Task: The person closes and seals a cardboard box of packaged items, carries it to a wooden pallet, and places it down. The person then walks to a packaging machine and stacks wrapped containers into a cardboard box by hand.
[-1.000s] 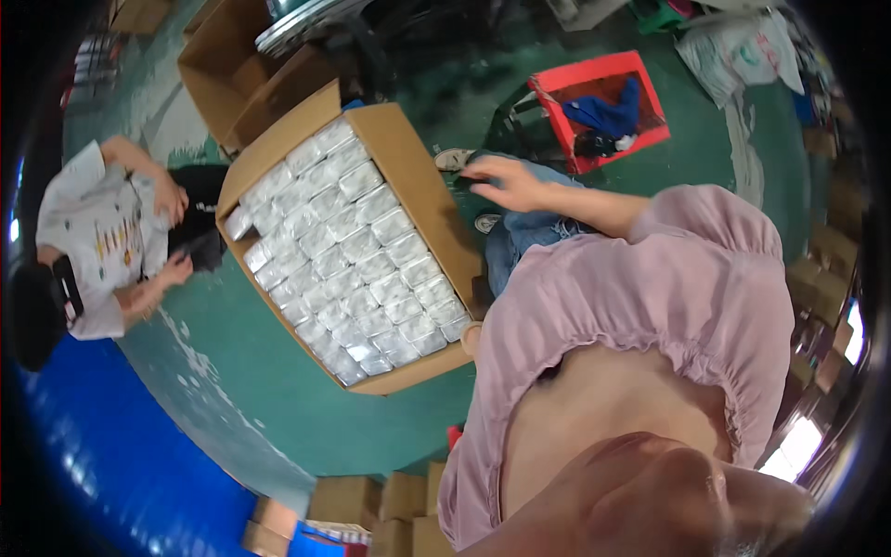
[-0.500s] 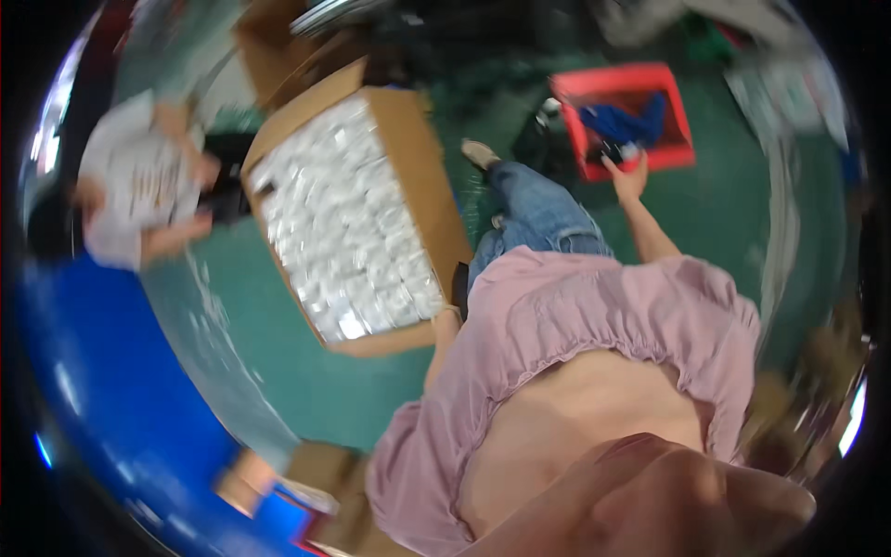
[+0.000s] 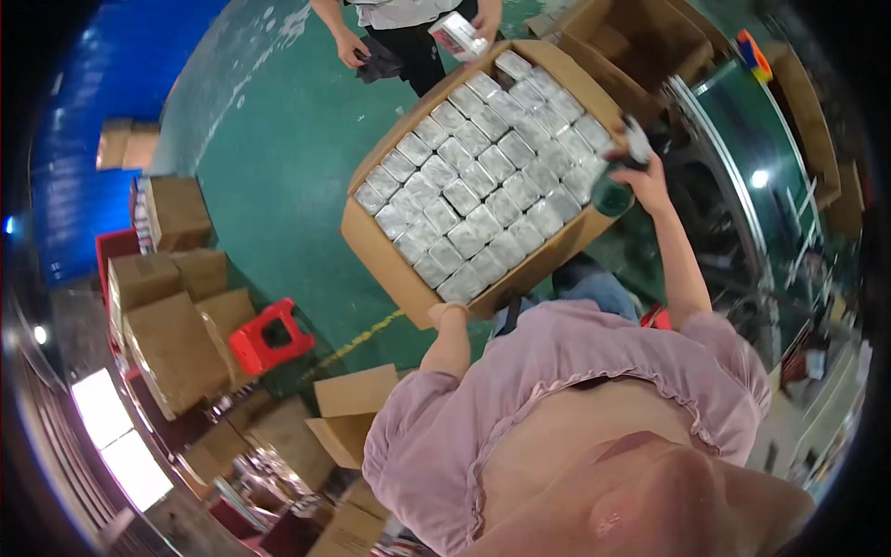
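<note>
Carton (image 3: 382, 260) sits ahead of the person, top open, packed with silver-wrapped packs (image 3: 478, 176). Change: half a second ago the right hand (image 3: 645, 176) was at the red bin; now it's over the carton's right corner, fingers closed round a hand tool (image 3: 612, 196) — blurred, dark and white with a greenish round part, my guess a tape dispenser. Meaning: tool is now at the carton, packs still exposed. View swung too, so the carton appears turned.

Left hand (image 3: 448, 312) touches the carton's near-left corner; can't tell whether it's clamped on the edge or just resting.

Co-worker beyond the carton's far rim: one hand (image 3: 353, 49) on a dark cloth (image 3: 378, 61), the other (image 3: 485, 25) holding a white box (image 3: 458, 35) close to that rim.

Room: green floor (image 3: 278, 223) opens left of the carton, red stool (image 3: 252, 348) well off its near-left corner. Right is tighter — second open carton (image 3: 640, 46) and metal-edged green surface (image 3: 775, 148) sit close.
</note>
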{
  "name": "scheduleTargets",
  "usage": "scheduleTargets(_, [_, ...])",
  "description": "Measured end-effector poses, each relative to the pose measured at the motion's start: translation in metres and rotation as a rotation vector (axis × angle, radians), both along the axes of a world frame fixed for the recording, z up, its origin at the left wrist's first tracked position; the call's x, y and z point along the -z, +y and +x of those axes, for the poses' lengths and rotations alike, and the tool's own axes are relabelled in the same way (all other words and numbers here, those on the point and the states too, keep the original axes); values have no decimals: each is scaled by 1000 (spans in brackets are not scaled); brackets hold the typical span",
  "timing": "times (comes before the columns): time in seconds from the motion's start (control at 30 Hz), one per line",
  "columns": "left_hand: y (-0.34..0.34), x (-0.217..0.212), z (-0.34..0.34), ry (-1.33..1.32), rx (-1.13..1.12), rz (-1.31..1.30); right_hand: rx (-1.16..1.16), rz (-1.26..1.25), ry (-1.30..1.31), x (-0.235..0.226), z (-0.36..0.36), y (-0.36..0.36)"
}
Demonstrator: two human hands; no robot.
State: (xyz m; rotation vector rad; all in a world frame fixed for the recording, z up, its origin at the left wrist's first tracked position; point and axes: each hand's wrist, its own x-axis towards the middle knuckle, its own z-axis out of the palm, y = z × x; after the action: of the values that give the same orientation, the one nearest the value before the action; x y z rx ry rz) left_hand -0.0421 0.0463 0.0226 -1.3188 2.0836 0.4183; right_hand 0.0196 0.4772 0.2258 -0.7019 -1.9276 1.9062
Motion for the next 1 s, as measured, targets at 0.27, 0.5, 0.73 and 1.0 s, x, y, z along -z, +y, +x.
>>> scheduleTargets(0.27, [10, -15, 0, 447, -862, -34, -251, -141, -204, 46, -200, 2])
scheduleTargets(0.5, [15, -12, -4, 379, -808, -117, -308, -152, -172, 54, -231, -14])
scheduleTargets(0.73, [13, -20, -4, 417, -833, -105, -275, -271, -179, 58, -248, -17])
scheduleTargets(1.0, [11, -10, 0, 462, -797, -125, -279, -271, -207, 70, -248, -14])
